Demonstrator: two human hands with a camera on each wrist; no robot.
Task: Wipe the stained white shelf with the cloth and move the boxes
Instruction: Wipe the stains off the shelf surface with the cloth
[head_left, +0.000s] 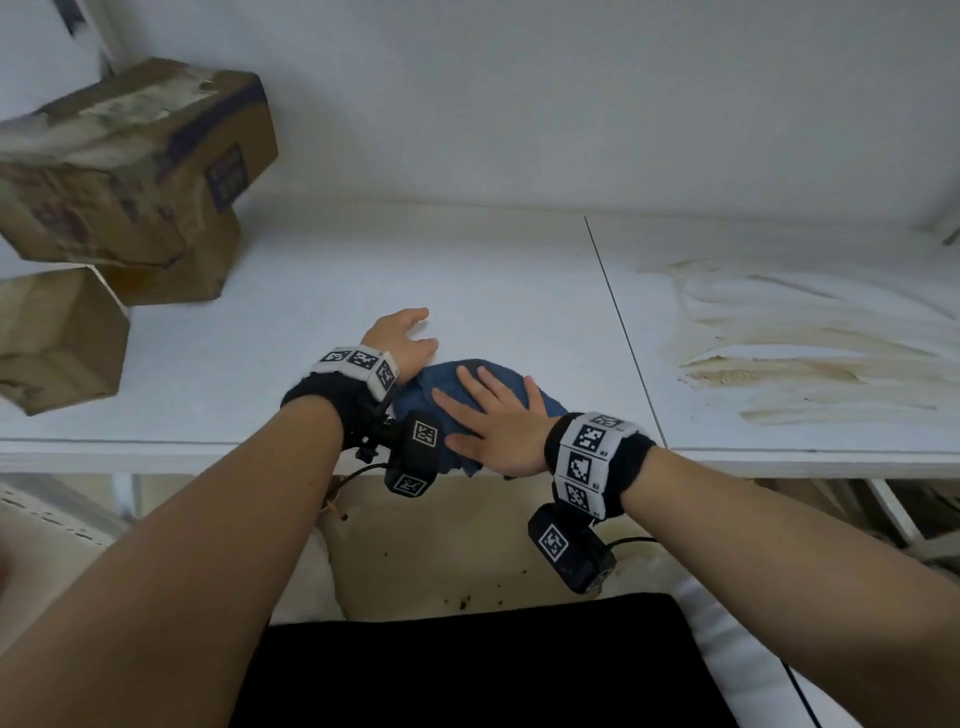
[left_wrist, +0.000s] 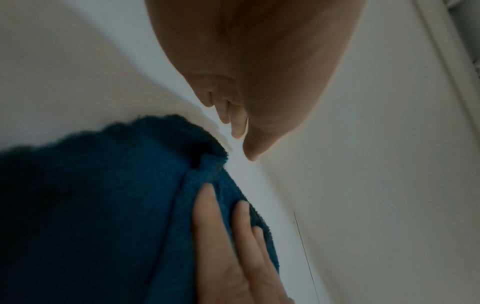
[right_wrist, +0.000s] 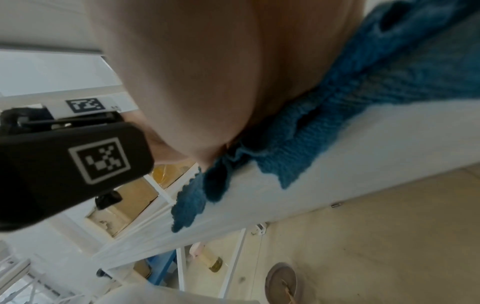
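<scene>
Head view: our right hand (head_left: 498, 421) lies flat on the blue cloth (head_left: 415, 400), fingers straight and spread, pressing it down near the front edge of the white shelf (head_left: 322, 291). Our left hand (head_left: 405, 340) sits just beside the cloth on its far-left side, fingers loosely relaxed, holding nothing. Left wrist view agrees: relaxed fingers over bare shelf.

Stain (head_left: 789, 353) is a brown smear on the right panel, past the thin seam (head_left: 618, 322), well apart from the cloth. That patch looks unwiped, so we judge the wiping not finished.

Doing it well, in our judgement:
- keep the palm flat and the pressure even, slide the cloth right across the seam onto the stain
- work the streaks from their outer ends inward so we don't spread them
- bunched folds under the palm will skip; flatten the cloth first

Edges: right wrist view shows a corner of the cloth hanging over the shelf's front lip. A pull toward us could drag it off, so stroke sideways or away.

Room: three cardboard boxes (head_left: 130, 161) are stacked at the far left, the top one tilted. The left panel between the boxes and the cloth is bare. The rightward path is open to the stain; the back wall limits forward strokes. Watch that tilted box when we shift the stack.
</scene>
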